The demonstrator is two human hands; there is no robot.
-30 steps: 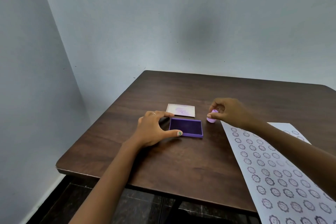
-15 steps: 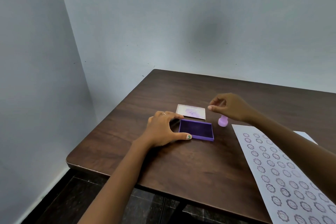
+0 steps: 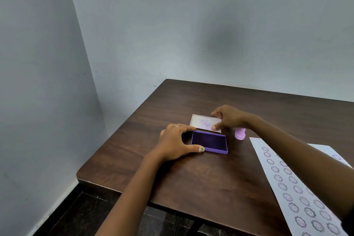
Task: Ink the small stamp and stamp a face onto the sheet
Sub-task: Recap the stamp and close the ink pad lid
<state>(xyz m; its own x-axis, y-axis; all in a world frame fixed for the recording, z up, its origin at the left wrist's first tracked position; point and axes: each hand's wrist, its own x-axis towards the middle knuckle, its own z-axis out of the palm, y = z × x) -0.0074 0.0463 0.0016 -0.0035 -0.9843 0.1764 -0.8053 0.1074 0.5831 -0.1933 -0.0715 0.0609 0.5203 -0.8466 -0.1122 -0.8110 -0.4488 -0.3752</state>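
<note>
A: Where's the small stamp [image 3: 240,135]?

B: Standing upright on the worktop [image 3: 191,182], just to the right of the ink pad [image 3: 209,142]. Pale purple, wider end down. Free of both hands, partly hidden behind the right wrist.

A: And the right hand [image 3: 229,119]?

B: Reaching past the stamp to the white lid [image 3: 201,123] lying just behind the ink pad. Fingers [image 3: 217,114] pinched narrow on the lid's right end, thumb on the near edge, the others on the far edge. Cannot tell whether lifted off the worktop or merely touched.

A: Left hand [image 3: 177,142]?

B: Spread wide against the ink pad's left side, palm down on the worktop. Thumb with a green-painted nail touching the near left corner, index finger up at the far left corner. Ring on one finger. Bracing rather than gripping.

A: State of the ink pad?

B: Uncovered, dark purple surface showing inside a lighter purple tray, flat on the worktop.

A: The sheet [image 3: 298,191]?

B: To the right of the ink pad, beyond the stamp, running toward the near edge of the worktop. Covered in rows of small purple face prints, right forearm crossing above part of it. Not touching the stamp.
</note>
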